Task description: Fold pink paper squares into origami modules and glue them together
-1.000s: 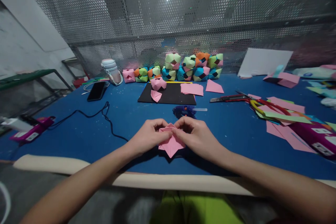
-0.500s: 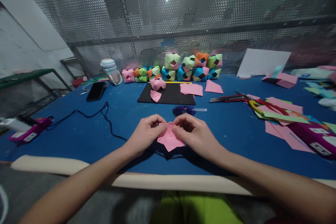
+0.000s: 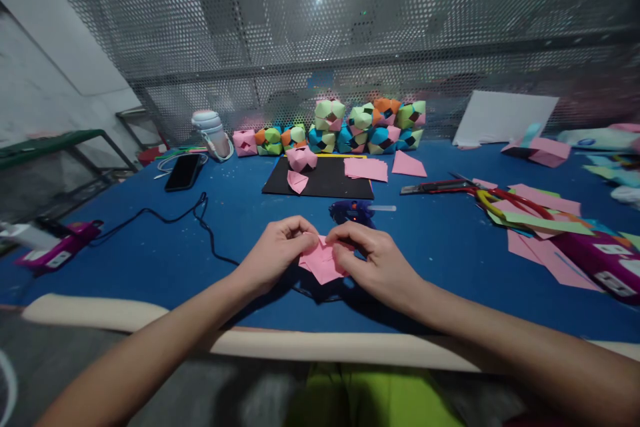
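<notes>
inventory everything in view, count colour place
table: 1, blue, centre
folded paper: 1, pink, front centre
glue gun: 1, blue, table middle
sheet: 1, black, behind glue gun
folded shapes: 2, pink, on sheet
paper stack: 1, pink, at sheet's right edge
loose paper: 1, pink, right of sheet
paper balls: about 11, multicoloured, table back
bottle: 1, pale, back left
phone: 1, black, near bottle
power strips: 2, magenta, left and right
cables: 2+, black and white, left
scissors: count unclear, red-yellow handles, right
paper scraps: uncounted, mostly pink, around scissors
leaning sheet: 1, white, back right
mesh screen: 1, grey, back
padding: 1, cream, front edge
left hand: 1, bare, pinching folded paper
right hand: 1, bare, pinching folded paper
</notes>
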A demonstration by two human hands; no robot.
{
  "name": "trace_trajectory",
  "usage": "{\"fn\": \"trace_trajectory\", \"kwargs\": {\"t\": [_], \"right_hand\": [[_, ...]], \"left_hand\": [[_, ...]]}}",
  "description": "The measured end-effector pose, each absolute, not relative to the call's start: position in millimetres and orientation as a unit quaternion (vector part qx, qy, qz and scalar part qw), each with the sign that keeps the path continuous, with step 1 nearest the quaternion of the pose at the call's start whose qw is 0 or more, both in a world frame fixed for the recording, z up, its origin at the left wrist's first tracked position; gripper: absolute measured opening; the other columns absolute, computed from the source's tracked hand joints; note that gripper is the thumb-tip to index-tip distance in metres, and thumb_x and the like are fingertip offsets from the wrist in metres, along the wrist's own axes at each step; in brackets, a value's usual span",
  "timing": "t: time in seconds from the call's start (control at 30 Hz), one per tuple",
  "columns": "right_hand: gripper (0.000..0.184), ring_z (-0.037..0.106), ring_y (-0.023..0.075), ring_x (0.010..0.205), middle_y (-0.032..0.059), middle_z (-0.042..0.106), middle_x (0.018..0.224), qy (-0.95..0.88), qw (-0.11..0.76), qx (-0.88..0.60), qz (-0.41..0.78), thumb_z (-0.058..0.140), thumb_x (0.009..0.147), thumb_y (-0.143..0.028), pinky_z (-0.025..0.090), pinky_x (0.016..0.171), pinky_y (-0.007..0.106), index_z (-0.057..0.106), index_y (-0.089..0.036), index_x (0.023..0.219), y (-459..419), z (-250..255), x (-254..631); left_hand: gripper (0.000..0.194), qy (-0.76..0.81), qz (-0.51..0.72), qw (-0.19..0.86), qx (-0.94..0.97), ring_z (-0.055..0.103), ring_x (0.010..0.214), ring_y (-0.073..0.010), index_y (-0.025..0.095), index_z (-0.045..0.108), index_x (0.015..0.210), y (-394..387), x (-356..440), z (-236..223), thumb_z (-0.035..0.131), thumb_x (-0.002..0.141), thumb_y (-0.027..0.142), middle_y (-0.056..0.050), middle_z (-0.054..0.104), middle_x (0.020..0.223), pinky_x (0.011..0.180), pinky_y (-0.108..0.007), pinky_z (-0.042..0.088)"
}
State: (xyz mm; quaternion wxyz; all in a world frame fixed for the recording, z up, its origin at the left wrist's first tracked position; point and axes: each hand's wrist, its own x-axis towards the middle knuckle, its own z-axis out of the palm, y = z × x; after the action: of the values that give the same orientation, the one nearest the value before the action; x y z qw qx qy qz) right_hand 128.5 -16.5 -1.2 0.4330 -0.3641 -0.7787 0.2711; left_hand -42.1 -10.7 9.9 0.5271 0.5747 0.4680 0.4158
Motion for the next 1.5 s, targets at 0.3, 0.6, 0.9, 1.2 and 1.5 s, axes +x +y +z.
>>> {"fn": "trace_trajectory", "kwargs": {"t": [0.3, 0.6, 0.9, 1.2, 1.5], "right_hand": [[0.014, 0.055, 0.0098, 0.060, 0.0014, 0.063, 0.069, -0.795, 0.474, -0.329, 0.189, 0.050, 0.078, -0.009, 0.043, 0.058, 0.021, 0.062, -0.016, 0.079, -14, -8, 129], [0.011, 0.056, 0.0109, 0.064, 0.0025, 0.063, 0.073, -0.793, 0.470, -0.325, 0.209, 0.051, 0.081, -0.013, 0.044, 0.060, 0.022, 0.061, -0.014, 0.085, -16, -5, 129], [0.018, 0.050, 0.0113, 0.059, 0.0036, 0.056, 0.066, -0.846, 0.430, -0.295, 0.112, 0.044, 0.086, -0.013, 0.039, 0.055, 0.023, 0.055, -0.014, 0.072, -14, -12, 132], [0.023, 0.052, 0.0133, 0.064, 0.0057, 0.058, 0.071, -0.877, 0.376, -0.289, 0.073, 0.039, 0.092, -0.018, 0.043, 0.059, 0.025, 0.058, -0.014, 0.080, -13, -17, 134], [0.020, 0.051, 0.0130, 0.061, 0.0057, 0.059, 0.068, -0.870, 0.411, -0.266, 0.054, 0.043, 0.090, -0.015, 0.042, 0.057, 0.025, 0.058, -0.013, 0.077, -11, -10, 137]], "left_hand": [[0.011, 0.465, 0.404, 0.517, 0.595, 0.043, 0.053, -0.0062, 0.013, 0.057, 0.068, -11, -41, 10, 0.061, 0.070, 0.023, 0.004, 0.051, 0.059, 0.050, -0.019, 0.032], [0.017, 0.493, 0.380, 0.423, 0.659, 0.042, 0.051, -0.0058, 0.013, 0.056, 0.067, -13, -41, 13, 0.062, 0.071, 0.029, 0.003, 0.052, 0.058, 0.047, -0.018, 0.033], [0.006, 0.472, 0.350, 0.338, 0.735, 0.050, 0.055, -0.0081, 0.015, 0.056, 0.071, -18, -39, 2, 0.056, 0.074, 0.020, 0.003, 0.057, 0.062, 0.051, -0.019, 0.039], [0.011, 0.475, 0.334, 0.290, 0.761, 0.049, 0.051, -0.0075, 0.014, 0.061, 0.064, -17, -41, -1, 0.055, 0.073, 0.014, 0.002, 0.061, 0.056, 0.050, -0.019, 0.036], [0.006, 0.474, 0.348, 0.396, 0.705, 0.053, 0.057, -0.0103, 0.014, 0.058, 0.067, -14, -39, 3, 0.055, 0.072, 0.018, 0.001, 0.059, 0.061, 0.055, -0.022, 0.041]]}}
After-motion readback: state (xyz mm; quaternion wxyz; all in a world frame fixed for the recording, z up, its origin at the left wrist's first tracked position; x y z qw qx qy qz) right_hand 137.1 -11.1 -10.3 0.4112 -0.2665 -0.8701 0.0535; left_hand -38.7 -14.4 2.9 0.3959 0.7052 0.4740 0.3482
